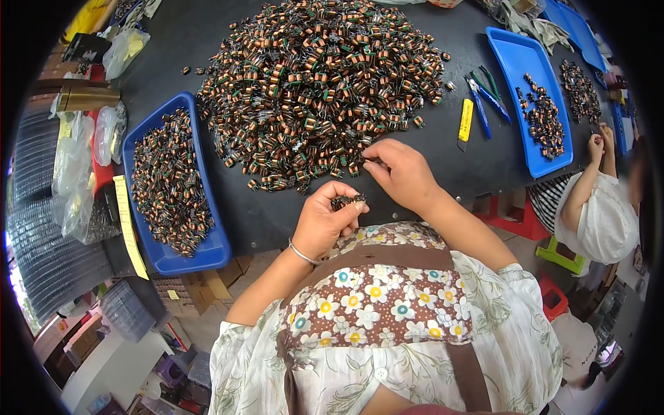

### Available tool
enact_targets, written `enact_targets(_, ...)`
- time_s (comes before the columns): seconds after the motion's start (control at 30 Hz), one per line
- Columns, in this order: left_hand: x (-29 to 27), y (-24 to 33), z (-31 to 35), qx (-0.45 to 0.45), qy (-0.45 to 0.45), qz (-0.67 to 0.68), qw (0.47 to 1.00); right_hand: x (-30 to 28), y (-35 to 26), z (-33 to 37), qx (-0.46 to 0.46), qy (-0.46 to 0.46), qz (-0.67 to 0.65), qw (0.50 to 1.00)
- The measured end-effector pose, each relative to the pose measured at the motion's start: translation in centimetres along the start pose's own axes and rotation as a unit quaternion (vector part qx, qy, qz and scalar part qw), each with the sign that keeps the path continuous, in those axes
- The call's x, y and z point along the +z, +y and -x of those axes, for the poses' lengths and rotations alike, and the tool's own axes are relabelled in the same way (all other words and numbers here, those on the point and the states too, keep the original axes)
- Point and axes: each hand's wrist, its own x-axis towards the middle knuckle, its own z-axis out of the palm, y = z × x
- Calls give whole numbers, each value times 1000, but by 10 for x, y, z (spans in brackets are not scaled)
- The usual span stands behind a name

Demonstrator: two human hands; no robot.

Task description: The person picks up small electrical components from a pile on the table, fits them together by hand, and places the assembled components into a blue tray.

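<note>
The left hand [323, 223] cups a few coils [347, 201] at the table [477, 162] edge while the right hand [401, 173] pinches one off the pile [321, 83]; best to lift singly, keeping leads unbent and the cupped palm level.

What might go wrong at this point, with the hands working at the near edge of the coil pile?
1. The left hand holds a cluster of small copper-wound coils over the black table's edge; one may drop to the floor.
2. The right hand picks at the big heap of copper coils, which could slide.
</note>
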Motion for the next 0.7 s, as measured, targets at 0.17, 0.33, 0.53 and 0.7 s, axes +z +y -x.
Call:
enact_targets(0.17, -2, 1, 3, -4, -64, 77, 995, -3, -5, 5, -41, -25, 50, 998)
enact_targets(0.33, -12, 0, 9, -30, -124, 166, 978, -6, -11, 8, -15, -59, 35, 998)
enact_targets(0.53, -3, 4, 9, -89, -35, 91, 991, -15, -25, 14, 103, -109, -93, 984)
enact_targets(0.7, -1, 0, 6, -54, -8, 13, 998, -16, -40, 15, 67, -168, -124, 976)
